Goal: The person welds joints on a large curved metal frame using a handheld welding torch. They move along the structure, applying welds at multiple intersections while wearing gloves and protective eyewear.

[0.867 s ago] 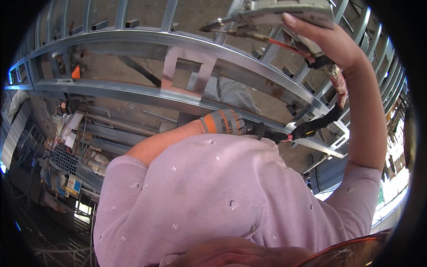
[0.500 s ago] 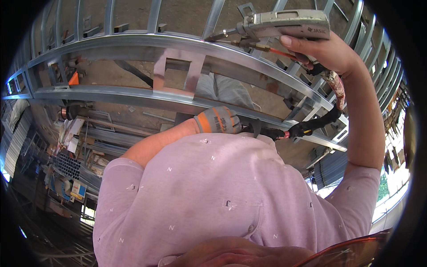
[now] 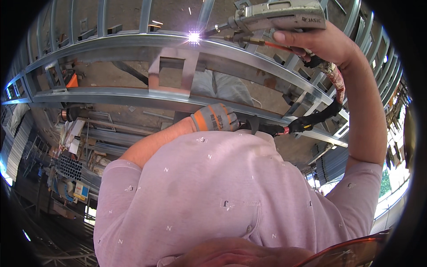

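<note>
Bare right hand (image 3: 331, 46) gripping handheld welding gun (image 3: 280, 15) over metal frame (image 3: 120, 42), nozzle slanted left, apparently to meet rail at bright weld spot (image 3: 194, 37). My gloved left hand (image 3: 215, 118) closed on black-wrapped cable (image 3: 318, 120) at waist, seemingly taking its drag.

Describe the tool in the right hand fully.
The handheld tool has a scuffed grey casing, apparently metal, a slim nozzle and an orange line beneath. The bare right hand holds its rear; it points left and slightly down in the picture. A violet glow burns just beyond its tip, at the metal frame.
</note>
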`<action>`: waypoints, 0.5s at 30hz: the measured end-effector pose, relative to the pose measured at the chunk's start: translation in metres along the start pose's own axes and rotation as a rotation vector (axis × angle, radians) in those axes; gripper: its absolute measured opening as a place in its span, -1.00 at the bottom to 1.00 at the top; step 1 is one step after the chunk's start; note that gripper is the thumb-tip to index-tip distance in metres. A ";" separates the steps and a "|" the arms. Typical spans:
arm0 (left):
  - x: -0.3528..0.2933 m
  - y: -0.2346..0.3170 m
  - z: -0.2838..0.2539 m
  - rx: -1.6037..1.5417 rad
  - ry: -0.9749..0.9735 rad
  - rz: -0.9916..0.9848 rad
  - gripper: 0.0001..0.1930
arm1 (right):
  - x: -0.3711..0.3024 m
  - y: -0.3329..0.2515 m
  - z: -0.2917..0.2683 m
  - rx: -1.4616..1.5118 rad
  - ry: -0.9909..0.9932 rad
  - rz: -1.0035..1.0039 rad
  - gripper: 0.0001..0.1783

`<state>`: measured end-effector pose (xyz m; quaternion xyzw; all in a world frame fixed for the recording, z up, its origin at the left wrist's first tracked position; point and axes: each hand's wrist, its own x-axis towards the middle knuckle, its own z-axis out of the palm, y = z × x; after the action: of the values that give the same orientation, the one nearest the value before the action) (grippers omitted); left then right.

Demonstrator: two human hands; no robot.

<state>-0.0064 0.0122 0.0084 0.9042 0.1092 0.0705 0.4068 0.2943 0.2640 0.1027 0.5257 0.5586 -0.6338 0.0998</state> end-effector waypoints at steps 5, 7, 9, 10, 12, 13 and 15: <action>0.001 0.001 -0.006 -0.021 -0.033 -0.015 -0.81 | -0.002 -0.004 0.002 0.028 -0.003 -0.070 -0.49; 0.002 0.001 -0.009 -0.029 -0.056 -0.029 -0.80 | -0.001 -0.003 0.001 0.048 -0.016 -0.062 -0.51; 0.002 0.000 -0.007 -0.020 -0.068 -0.012 -0.78 | -0.002 -0.004 0.000 0.043 -0.033 -0.051 -0.51; 0.001 0.000 -0.006 -0.013 -0.068 -0.005 -0.77 | -0.002 -0.005 -0.001 0.043 -0.029 -0.026 -0.53; 0.000 -0.001 -0.003 -0.006 -0.059 0.006 -0.75 | -0.005 -0.007 0.000 0.045 -0.019 0.024 -0.56; -0.001 -0.002 -0.002 -0.005 -0.049 0.008 -0.75 | -0.006 -0.008 0.000 0.044 -0.016 0.048 -0.57; -0.002 -0.001 0.001 -0.003 -0.057 0.006 -0.73 | -0.006 -0.008 0.000 0.049 -0.013 0.056 -0.58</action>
<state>-0.0080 0.0122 0.0068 0.9054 0.0950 0.0462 0.4111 0.2916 0.2640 0.1124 0.5394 0.5273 -0.6475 0.1084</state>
